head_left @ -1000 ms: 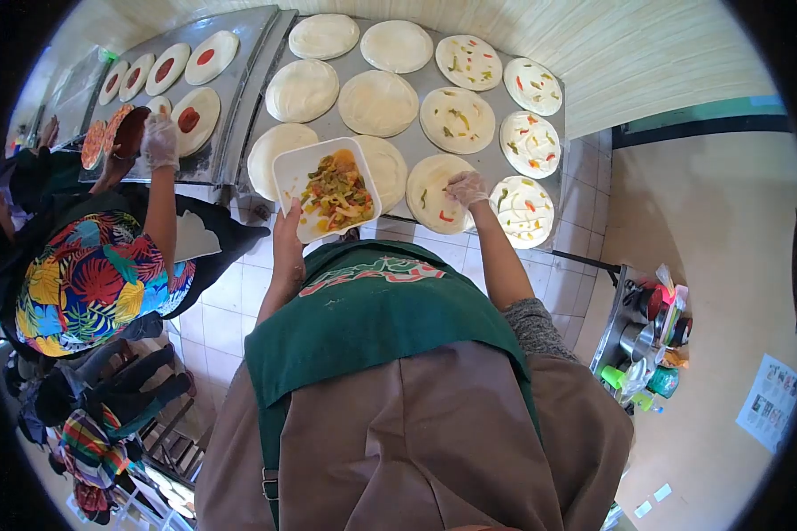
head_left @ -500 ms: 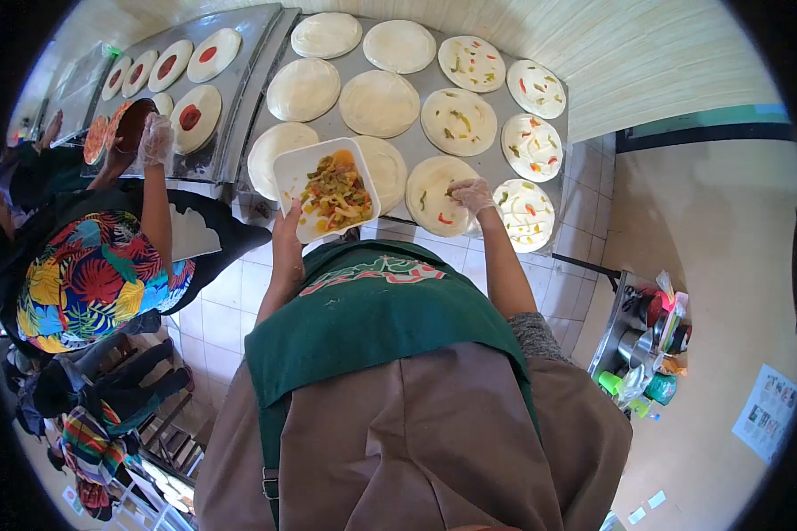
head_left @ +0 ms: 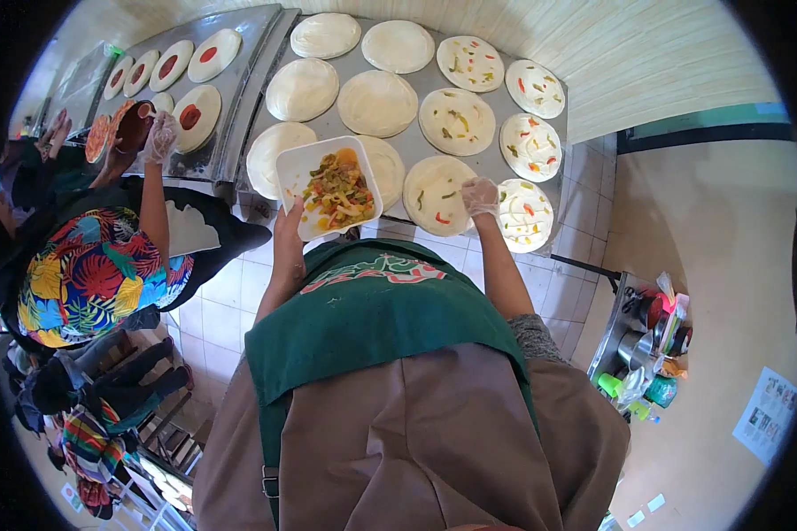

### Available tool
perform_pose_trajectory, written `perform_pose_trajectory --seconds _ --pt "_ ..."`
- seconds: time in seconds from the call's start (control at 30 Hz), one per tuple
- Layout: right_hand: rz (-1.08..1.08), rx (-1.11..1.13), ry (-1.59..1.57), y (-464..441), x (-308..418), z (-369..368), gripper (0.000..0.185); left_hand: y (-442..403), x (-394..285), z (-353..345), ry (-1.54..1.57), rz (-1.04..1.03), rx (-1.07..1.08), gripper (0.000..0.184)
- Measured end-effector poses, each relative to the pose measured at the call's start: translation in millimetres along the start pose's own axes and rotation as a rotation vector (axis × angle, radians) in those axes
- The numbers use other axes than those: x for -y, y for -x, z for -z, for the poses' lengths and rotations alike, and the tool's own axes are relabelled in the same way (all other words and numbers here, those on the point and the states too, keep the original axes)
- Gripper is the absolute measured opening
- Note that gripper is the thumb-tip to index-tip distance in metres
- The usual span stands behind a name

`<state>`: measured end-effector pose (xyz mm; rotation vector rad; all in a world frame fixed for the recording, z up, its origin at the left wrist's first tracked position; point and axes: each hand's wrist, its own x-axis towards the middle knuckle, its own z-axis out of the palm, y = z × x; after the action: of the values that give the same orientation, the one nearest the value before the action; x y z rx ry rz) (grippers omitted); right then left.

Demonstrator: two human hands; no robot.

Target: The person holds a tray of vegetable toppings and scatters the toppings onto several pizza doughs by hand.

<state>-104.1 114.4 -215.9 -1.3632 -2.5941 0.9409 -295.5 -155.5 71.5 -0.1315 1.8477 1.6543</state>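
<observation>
My left hand (head_left: 288, 241) grips the near left edge of a white plastic tray (head_left: 290, 177), thumb on the rim. Chopped, mixed-colour vegetables (head_left: 341, 190) lie in the tray's right part. My right hand (head_left: 481, 196), in a clear plastic glove, hovers at the right edge of a dough round (head_left: 434, 181). Its fingers are curled together, and whatever they hold is hidden. A few green and red pepper strips lie on that round. Beside the hand is another dough round (head_left: 524, 199) with white lines and pepper pieces.
The metal table (head_left: 407, 133) bears several dough rounds, plain at left, topped at right. Left of it, a co-worker's gloved hand (head_left: 161, 137) is by a brown bowl (head_left: 135, 126), near rounds with red sauce. A side table with a metal pot (head_left: 635, 347) stands at right.
My right hand has lifted slightly and moved from the middle of the dough round to its right edge. The tray has shifted a little to the right in my left hand.
</observation>
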Motion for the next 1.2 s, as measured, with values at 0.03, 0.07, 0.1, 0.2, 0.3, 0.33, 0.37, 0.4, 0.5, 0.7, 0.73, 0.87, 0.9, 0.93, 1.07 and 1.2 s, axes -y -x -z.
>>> perform_pose_trajectory --seconds 0.03,0.07,0.1,0.2,0.3,0.33,0.37,0.4,0.5,0.7,0.73,0.87,0.9,0.93,1.07,1.2 --pt "0.015 0.006 -0.057 -1.5 -10.0 0.2 0.016 0.6 0.2 0.4 0.001 0.006 -0.006 0.052" --pt "0.029 0.011 -0.114 -2.6 -17.1 -2.3 0.017 1.1 0.1 0.8 0.002 0.012 -0.011 0.052" --pt "0.067 -0.015 -0.393 1.1 -15.4 10.0 0.013 1.2 -1.0 0.2 0.003 0.016 -0.015 0.053" --pt "0.197 0.049 -0.688 -11.4 -24.1 2.7 0.014 6.2 -3.6 -3.3 0.033 0.01 0.008 0.051" --pt "0.235 0.192 -0.075 -20.3 -2.7 -0.9 0.014 4.5 5.3 0.9 0.073 -0.009 0.022 0.051" --pt "0.187 0.203 -0.02 -20.0 11.1 3.0 0.015 6.2 5.0 0.7 0.074 -0.004 0.032 0.051" --pt "0.137 0.21 0.037 -19.1 25.9 6.4 0.016 7.7 5.0 -0.2 0.075 0.0 0.045 0.052" --pt "0.089 0.215 0.096 -19.1 44.5 15.7 0.017 8.3 5.2 -2.0 0.079 0.004 0.059 0.052" --pt "0.169 -0.044 -0.161 9.7 131.4 100.2 0.018 15.0 0.5 -10.4 0.086 -0.034 0.086 0.05" --pt "0.792 0.221 -0.494 65.5 262.4 165.4 0.015 23.1 2.2 -15.7 0.012 -0.049 0.149 0.047" --pt "0.885 0.196 -0.343 68.3 270.3 152.4 0.015 25.8 1.0 -18.7 -0.009 -0.054 0.152 0.047" --pt "1.111 0.079 0.039 73.8 278.7 113.9 0.015 21.2 14.2 -12.7 -0.119 -0.122 0.167 0.048" --pt "1.136 0.048 0.077 75.4 278.8 114.1 0.015 23.1 14.2 -12.5 -0.114 -0.143 0.153 0.049" --pt "1.119 0.061 0.039 77.8 279.0 114.5 0.016 27.1 13.0 -12.3 -0.111 -0.162 0.144 0.049" --pt "1.024 0.112 0.0 91.7 287.9 120.0 0.018 29.2 20.2 -0.4 -0.146 -0.167 0.142 0.051" --pt "0.895 0.13 -0.132 94.8 290.0 108.7 0.019 33.3 19.4 4.9 -0.215 -0.132 0.101 0.053"
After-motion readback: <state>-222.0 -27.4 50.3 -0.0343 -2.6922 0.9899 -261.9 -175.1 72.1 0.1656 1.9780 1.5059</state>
